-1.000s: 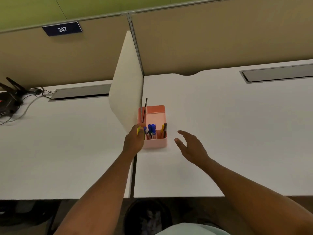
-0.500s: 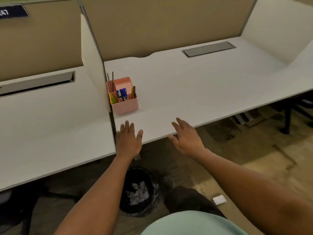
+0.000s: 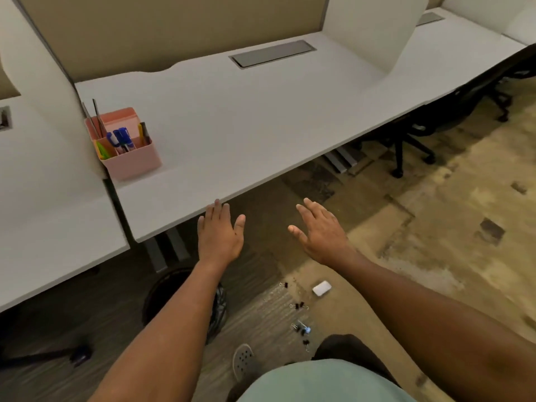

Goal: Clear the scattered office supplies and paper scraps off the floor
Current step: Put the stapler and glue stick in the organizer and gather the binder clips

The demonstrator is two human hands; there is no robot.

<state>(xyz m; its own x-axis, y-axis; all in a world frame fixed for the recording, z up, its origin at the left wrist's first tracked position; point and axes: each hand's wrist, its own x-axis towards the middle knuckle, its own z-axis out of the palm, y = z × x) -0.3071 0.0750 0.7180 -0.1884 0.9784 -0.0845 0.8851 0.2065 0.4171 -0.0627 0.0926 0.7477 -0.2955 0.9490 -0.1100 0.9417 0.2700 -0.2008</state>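
Observation:
On the carpet below my arms lie a white eraser [image 3: 322, 288] and several small binder clips [image 3: 298, 306], scattered toward my shoe. My left hand [image 3: 220, 232] hovers flat and empty at the desk's front edge, fingers apart. My right hand [image 3: 319, 230] is spread open above the floor, a little right of the left, holding nothing. A pink desk organizer [image 3: 132, 161] with blue markers, a yellow highlighter and pencils stands on the white desk [image 3: 261, 126] by the divider. A black waste bin [image 3: 165, 294] sits under the desk, partly hidden by my left forearm.
A white divider panel [image 3: 37, 91] separates this desk from the one on the left. Grey desk legs [image 3: 162, 250] stand beside the bin. Office chair bases [image 3: 412, 152] stand under the desk at right. Patterned carpet [image 3: 435, 242] stretches to the right.
The view has swung down and right, away from the organizer, where my left hand had been putting in a yellow highlighter. Both hands pulled back off the desk to its front edge; eraser and clips are now in view.

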